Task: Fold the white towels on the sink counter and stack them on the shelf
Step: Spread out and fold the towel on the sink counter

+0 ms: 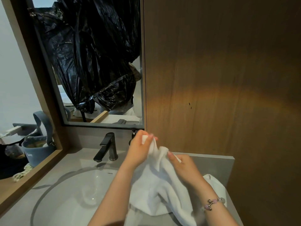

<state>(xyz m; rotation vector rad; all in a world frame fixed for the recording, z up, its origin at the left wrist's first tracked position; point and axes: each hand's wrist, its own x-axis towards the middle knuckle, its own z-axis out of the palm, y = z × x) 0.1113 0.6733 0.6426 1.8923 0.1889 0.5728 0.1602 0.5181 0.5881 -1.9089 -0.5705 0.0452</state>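
A white towel (160, 185) hangs in loose folds above the right side of the sink counter (65, 163). My left hand (140, 147) pinches one upper corner of it, raised near the wall. My right hand (180, 165) pinches the towel's top edge a little lower and to the right; a bead bracelet is on that wrist. The towel's lower part drapes over the basin's right rim. More white towel (215, 185) lies on the counter behind my right forearm. No shelf is in view.
A black faucet (108, 147) stands behind the white basin (73, 193). The mirror (91, 62) above reflects a black plastic bag. A wooden wall panel (219, 79) rises at the right. A blue bucket bag (36, 149) sits beyond the counter's left ledge.
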